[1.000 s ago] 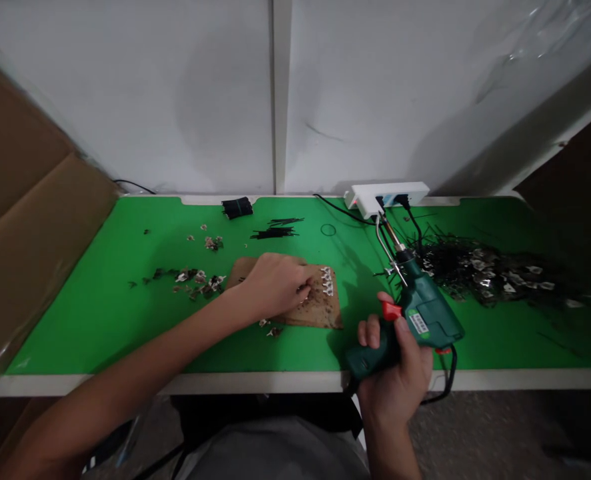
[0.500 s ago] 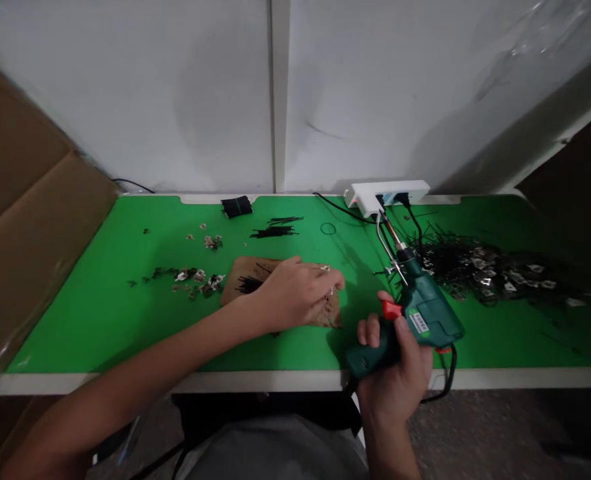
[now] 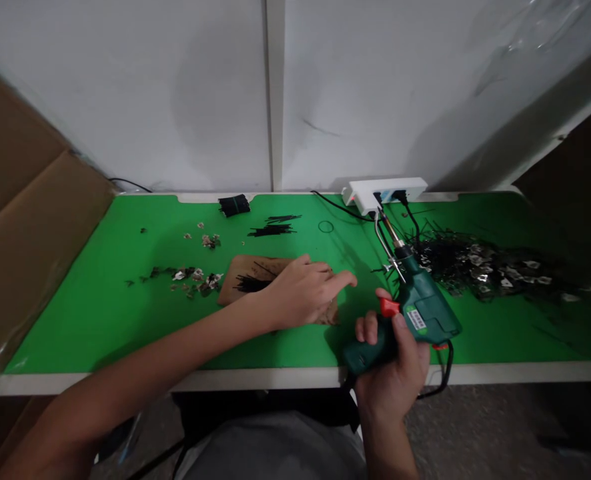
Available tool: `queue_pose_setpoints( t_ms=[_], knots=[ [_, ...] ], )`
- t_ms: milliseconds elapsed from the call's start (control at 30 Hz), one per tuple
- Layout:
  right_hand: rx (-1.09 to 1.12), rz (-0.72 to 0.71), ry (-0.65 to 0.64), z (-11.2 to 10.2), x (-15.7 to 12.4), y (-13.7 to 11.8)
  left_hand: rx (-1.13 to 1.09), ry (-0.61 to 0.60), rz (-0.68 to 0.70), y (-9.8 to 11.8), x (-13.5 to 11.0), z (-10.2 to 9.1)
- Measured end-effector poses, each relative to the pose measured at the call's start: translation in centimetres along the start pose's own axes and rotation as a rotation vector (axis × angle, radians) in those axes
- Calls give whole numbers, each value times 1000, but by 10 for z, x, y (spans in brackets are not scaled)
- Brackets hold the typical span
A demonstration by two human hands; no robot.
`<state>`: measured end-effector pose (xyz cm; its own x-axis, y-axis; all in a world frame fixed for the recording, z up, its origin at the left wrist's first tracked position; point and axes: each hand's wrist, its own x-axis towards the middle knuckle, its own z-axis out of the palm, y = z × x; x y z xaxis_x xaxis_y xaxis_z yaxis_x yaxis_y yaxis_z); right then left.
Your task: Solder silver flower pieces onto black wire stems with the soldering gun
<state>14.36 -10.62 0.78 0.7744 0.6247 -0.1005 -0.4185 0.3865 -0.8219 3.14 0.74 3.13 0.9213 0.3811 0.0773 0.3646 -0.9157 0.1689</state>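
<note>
My right hand (image 3: 393, 370) is wrapped round the grip of a green soldering gun (image 3: 415, 310) with a red trigger, its metal tip pointing away toward the power strip. My left hand (image 3: 303, 290) lies over the right part of a brown cardboard pad (image 3: 248, 277) on the green mat (image 3: 100, 313), fingers stretched out to the right and nothing visibly in them. A small bunch of black wires (image 3: 248, 283) lies on the pad just left of the hand. The pad's small metal pieces are hidden under the hand.
A pile of black wires and metal terminals (image 3: 480, 267) covers the mat's right side. Loose terminals (image 3: 193, 280) lie left of the pad, with black wire bundles (image 3: 273, 230) and a black roll (image 3: 234, 205) behind. A white power strip (image 3: 385, 193) sits against the wall. Cardboard (image 3: 25, 220) stands at left.
My left hand slid right across the pad and its fingers stretched out, uncovering the black wires on the pad's left and covering the metal pieces. The right hand and soldering gun barely moved.
</note>
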Motion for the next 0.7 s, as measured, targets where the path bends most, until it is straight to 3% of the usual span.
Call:
queue_pose_setpoints(
  t_ms=[500,700],
  knots=[
    [-5,7,-5,0,1,0,-9,74,52,-6,1,-1],
    [-1,15,-6,-2,0,0,-48,49,-60,-28,-20,-26]
  ],
)
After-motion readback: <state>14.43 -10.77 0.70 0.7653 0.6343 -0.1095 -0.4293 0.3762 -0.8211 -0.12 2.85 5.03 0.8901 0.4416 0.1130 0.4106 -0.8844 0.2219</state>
